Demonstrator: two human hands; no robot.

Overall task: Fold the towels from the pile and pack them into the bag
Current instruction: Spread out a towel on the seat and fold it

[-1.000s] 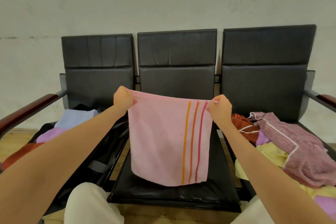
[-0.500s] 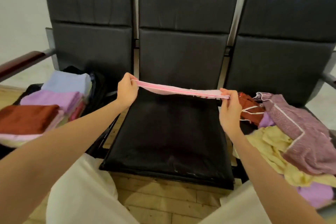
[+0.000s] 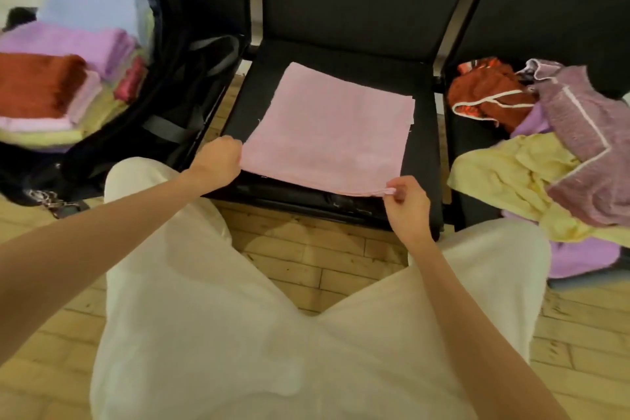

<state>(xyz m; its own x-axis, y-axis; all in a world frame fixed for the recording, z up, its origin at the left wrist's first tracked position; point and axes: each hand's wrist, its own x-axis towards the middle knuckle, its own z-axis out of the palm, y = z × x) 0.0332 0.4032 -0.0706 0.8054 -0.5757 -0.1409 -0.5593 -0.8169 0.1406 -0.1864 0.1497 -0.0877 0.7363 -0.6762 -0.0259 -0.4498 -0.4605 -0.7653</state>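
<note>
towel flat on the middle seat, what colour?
Plain pink towel, no stripes showing on the upper face. Head view, the only one.

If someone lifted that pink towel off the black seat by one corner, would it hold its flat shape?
Probably not. The pink folded towel lies limp and flat on the black chair seat, so it looks floppy and would likely droop and unfold. It looks thin, so probably light. The left hand and right hand each pinch a near corner, which likely keeps the layers together.
</note>
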